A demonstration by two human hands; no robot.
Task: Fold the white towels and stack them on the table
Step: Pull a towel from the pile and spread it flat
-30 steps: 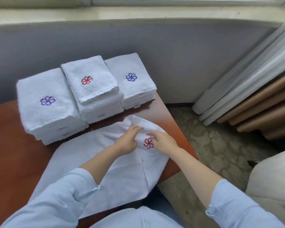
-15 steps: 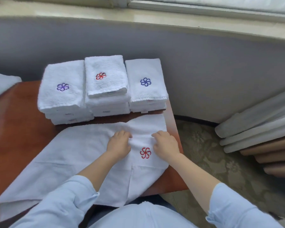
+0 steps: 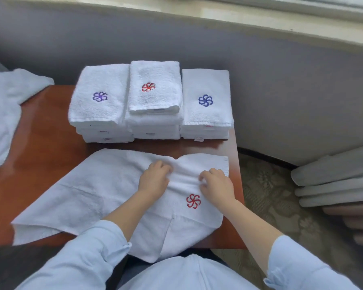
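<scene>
Loose towel (image 3: 105,191) flat on surface (image 3: 42,143), just in front of three stacks (image 3: 155,101) (red flower (image 3: 193,201) face up). Fingers curled on both left hand (image 3: 154,181) and right hand (image 3: 217,185), each pinching raised towel fold on side toward stacks.

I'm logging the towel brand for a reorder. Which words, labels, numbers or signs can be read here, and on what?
No words or numbers can be read.
Sewn flower signs without letters: purple on the left stack, red on the middle stack, blue on the right stack, red on the spread towel.
Small tags on the stacks' front edges: too small and blurred to read.
</scene>
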